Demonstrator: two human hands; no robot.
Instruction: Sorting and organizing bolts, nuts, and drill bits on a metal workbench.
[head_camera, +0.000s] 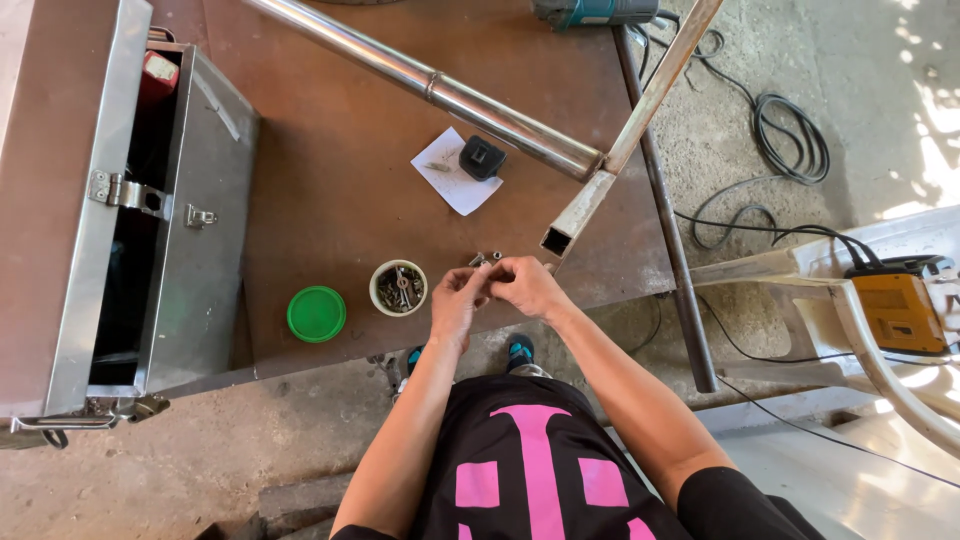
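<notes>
My left hand (458, 300) and my right hand (528, 285) meet above the near edge of a brown metal table (330, 200). Their fingers pinch small metal bolts (484, 259), whose ends stick up between the fingertips. Just left of my left hand stands a small round tub (399, 288) holding several screws and bolts. Its green lid (316, 313) lies further left. The open end of a square steel tube (575, 215) points at my hands from the upper right.
A round steel pipe (440, 90) crosses the table diagonally. A white paper (452, 172) carries a small black part (482, 157). An open metal toolbox (120, 210) fills the left. A yellow welding machine (900, 310) and black cables (790, 140) are on the right.
</notes>
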